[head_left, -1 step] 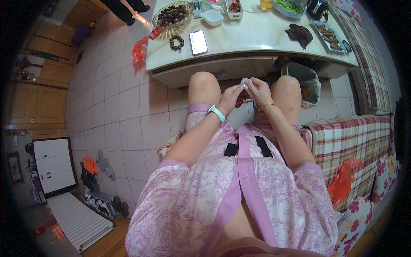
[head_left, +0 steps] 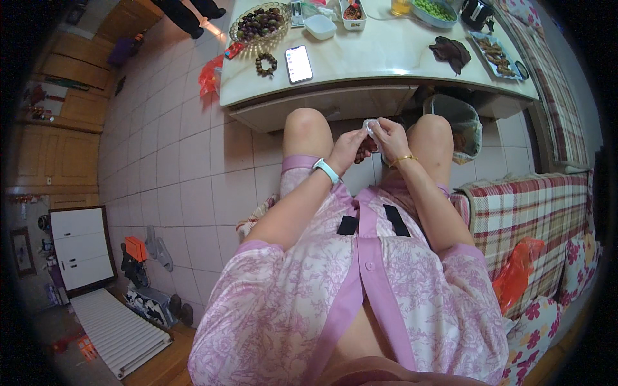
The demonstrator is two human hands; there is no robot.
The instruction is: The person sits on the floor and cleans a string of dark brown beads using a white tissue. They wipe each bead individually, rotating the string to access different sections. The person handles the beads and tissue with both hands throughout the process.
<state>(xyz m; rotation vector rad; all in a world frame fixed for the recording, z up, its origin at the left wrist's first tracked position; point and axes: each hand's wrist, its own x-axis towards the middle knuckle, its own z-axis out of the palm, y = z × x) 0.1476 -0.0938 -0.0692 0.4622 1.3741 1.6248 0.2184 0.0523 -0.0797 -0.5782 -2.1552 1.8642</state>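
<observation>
Between my knees, both hands meet in front of the table's drawer. My left hand (head_left: 349,147) is closed round a dark reddish-brown, lumpy thing (head_left: 365,149) that looks like a string of beads, mostly hidden by the fingers. A crumpled white tissue (head_left: 369,125) sits between the fingertips of both hands, against the brown thing. My right hand (head_left: 390,136) pinches this tissue with bent fingers. On the table ahead lie a brown bead bracelet (head_left: 266,64) and a phone (head_left: 299,64) with its screen lit.
The marble-topped table (head_left: 360,61) bears a glass bowl of dark fruit (head_left: 259,24), a white box (head_left: 320,27), a dish of green beans (head_left: 434,11), a dark cloth (head_left: 450,54) and a food tray (head_left: 496,55). A lined bin (head_left: 473,132) stands under its right side. A plaid-covered seat (head_left: 521,206) is to my right.
The fingers and the white tissue have shifted very slightly. Everything else stays in place.
</observation>
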